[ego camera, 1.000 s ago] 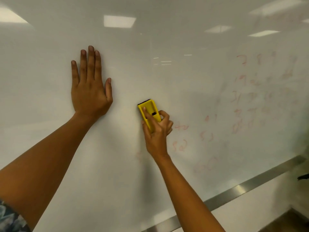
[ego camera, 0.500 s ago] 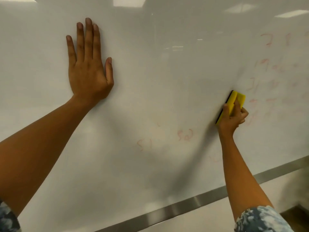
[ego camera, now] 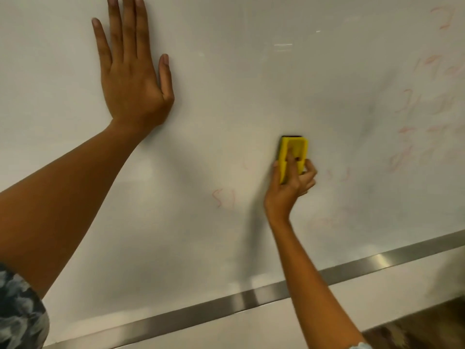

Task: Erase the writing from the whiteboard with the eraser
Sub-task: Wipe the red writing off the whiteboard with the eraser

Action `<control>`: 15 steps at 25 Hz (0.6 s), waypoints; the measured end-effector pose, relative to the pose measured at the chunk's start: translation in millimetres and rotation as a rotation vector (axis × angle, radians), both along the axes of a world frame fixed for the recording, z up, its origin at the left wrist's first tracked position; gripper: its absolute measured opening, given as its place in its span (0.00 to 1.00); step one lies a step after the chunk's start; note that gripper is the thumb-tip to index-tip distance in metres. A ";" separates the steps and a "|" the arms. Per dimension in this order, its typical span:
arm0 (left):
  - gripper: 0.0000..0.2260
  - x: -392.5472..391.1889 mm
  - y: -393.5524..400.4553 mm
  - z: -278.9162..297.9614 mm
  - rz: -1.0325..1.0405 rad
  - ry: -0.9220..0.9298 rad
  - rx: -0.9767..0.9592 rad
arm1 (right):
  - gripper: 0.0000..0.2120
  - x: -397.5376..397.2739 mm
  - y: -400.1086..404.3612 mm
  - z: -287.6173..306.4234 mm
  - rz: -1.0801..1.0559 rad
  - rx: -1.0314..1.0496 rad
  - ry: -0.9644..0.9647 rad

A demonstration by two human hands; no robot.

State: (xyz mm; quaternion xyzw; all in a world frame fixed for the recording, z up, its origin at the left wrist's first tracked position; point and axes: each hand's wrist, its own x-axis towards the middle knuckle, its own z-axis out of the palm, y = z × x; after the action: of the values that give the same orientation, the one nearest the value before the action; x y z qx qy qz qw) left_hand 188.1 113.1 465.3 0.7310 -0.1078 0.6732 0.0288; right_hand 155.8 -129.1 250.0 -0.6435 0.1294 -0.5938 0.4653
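Since half a second earlier the eraser point(ego camera: 293, 157) had swept back left across the whiteboard point(ego camera: 226, 109), from the faint red writing at the right toward the board's middle, and the "52" mark seen before beside the "51" was gone or hidden under the hand. The eraser sat flat against the board, upright, its dark felt edge showing at the top. The right hand point(ego camera: 289, 187) was clamped on it from below, one finger laid along its yellow back and the thumb on its left edge. A faint red "51" point(ego camera: 224, 200) remained just left and below the hand, and pale strokes point(ego camera: 338, 173) lay just to its right. More red writing point(ego camera: 427, 96) stayed at the far right, smeared but readable in parts. The left hand point(ego camera: 133, 79) was spread flat on the board, fingers apart and holding nothing, well away to the upper left. Below ran the metal tray rail point(ego camera: 176, 321). Judged from this, the middle was mostly cleared and the right side still needed passes.
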 end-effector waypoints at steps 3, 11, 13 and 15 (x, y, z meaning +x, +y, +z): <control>0.31 -2.7 -1.5 -0.6 0.012 0.014 -0.002 | 0.22 -10.4 57.4 -22.9 0.104 -0.263 0.062; 0.31 -2.0 0.3 -0.9 0.021 -0.004 -0.002 | 0.24 -19.9 74.4 -114.7 0.071 -1.139 0.151; 0.30 -1.3 0.2 -0.6 0.016 -0.017 0.002 | 0.25 -16.9 60.1 -109.2 0.049 -1.260 0.131; 0.30 1.2 -0.3 -0.7 0.015 -0.031 0.000 | 0.25 -17.3 48.5 -88.6 0.038 -1.334 0.102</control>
State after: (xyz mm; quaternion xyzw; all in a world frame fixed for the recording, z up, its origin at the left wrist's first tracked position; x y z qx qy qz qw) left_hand 189.3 112.7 464.6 0.7211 -0.1028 0.6848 0.0220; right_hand 138.5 -80.6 161.4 -0.8228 -0.2550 -0.5070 -0.0288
